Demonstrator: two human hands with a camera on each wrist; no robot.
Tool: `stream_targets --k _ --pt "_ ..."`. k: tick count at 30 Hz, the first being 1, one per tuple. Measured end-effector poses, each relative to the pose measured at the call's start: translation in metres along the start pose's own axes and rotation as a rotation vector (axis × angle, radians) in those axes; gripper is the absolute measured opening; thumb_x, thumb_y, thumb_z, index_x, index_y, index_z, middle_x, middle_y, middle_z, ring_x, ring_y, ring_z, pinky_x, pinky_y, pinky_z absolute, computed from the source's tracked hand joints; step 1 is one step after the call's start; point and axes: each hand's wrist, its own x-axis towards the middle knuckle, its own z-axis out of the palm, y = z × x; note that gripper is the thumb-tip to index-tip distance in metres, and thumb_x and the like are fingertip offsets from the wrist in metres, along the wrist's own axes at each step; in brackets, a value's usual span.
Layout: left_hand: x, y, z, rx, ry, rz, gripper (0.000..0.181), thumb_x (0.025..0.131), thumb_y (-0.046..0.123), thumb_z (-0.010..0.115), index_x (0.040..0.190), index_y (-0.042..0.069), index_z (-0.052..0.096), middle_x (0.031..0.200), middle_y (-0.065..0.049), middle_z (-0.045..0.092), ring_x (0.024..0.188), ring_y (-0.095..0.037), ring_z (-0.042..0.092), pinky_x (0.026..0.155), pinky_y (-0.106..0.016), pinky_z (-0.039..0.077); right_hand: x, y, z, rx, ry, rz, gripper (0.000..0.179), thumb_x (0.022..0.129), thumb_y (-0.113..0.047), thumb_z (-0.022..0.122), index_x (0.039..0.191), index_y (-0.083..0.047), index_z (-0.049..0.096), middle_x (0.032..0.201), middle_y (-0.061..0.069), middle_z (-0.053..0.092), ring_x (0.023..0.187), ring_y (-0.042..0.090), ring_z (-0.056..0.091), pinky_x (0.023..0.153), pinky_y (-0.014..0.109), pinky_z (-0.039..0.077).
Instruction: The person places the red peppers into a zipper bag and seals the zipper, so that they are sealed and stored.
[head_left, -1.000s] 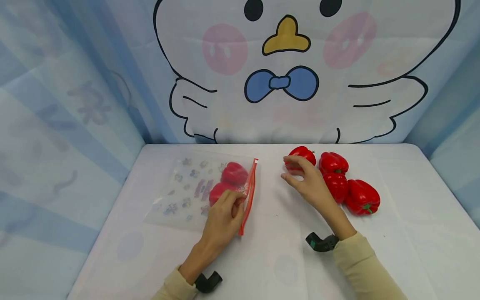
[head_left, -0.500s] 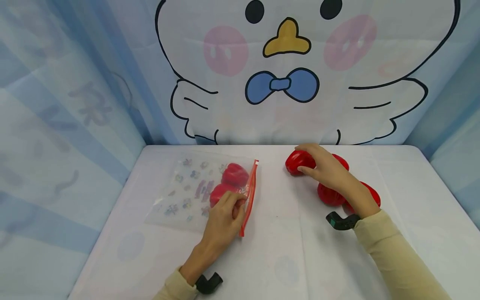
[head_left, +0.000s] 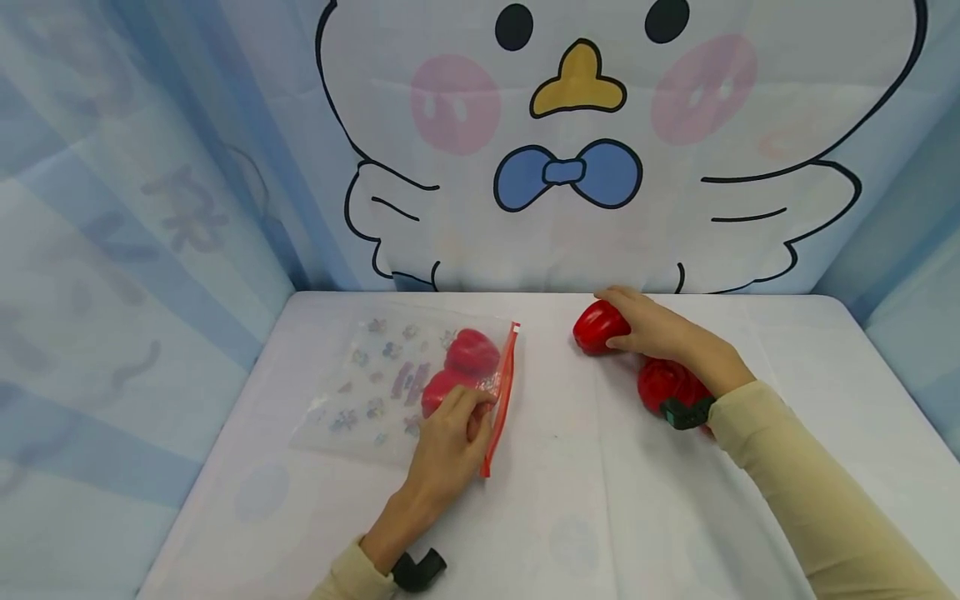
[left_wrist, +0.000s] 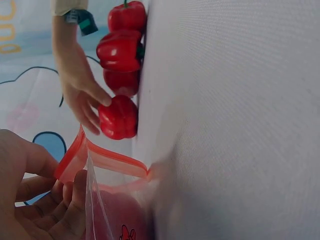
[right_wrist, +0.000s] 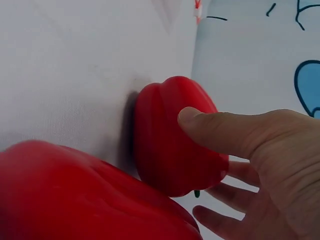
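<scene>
My left hand (head_left: 450,433) pinches the red-zip edge of a clear, printed zip bag (head_left: 330,417) lying on the table. Two red bell peppers (head_left: 472,352) show through the plastic. In the left wrist view, the bag's mouth (left_wrist: 117,162) gapes beside the fingers. At the far side of the table, my right hand (head_left: 663,333) grips another red bell pepper (head_left: 597,327). Its thumb (right_wrist: 210,127) lies across the near side, with the other fingers behind, partly hidden. This pepper sits close over the tabletop in the left wrist view.
More red bell peppers (left_wrist: 120,52) stand in a cluster beneath my right forearm, one of them (right_wrist: 75,195) close beside the gripped pepper. A printed cloth backdrop (head_left: 570,242) rises behind the white table (head_left: 555,500).
My right hand has shifted right and come round the far left loose pepper, its thumb and fingers now on it. The left hand keeps its hold on the bag's edge.
</scene>
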Motion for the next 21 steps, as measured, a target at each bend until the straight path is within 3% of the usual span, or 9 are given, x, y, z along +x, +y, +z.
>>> stream_targets --k 10,21 --pt "0.0 -0.002 0.001 -0.011 0.031 0.042 0.018 0.094 0.002 0.071 0.111 0.008 0.069 0.091 0.002 0.059 0.073 -0.004 0.05 0.062 -0.016 0.048 0.012 0.008 0.001 0.004 -0.079 -0.002 0.078 0.095 -0.011 0.073 0.16 -0.003 0.031 0.162 0.027 0.032 0.146 0.05 0.036 0.111 0.072 0.042" --pt "0.0 -0.001 0.0 -0.01 0.018 0.013 0.021 0.093 0.0 0.071 0.112 0.01 0.07 0.094 0.004 0.06 0.075 -0.005 0.051 0.063 -0.016 0.05 0.018 0.005 0.003 -0.011 -0.096 0.012 0.076 0.094 -0.012 0.075 0.159 -0.007 0.036 0.16 0.023 0.037 0.14 0.048 0.044 0.105 0.068 0.05"
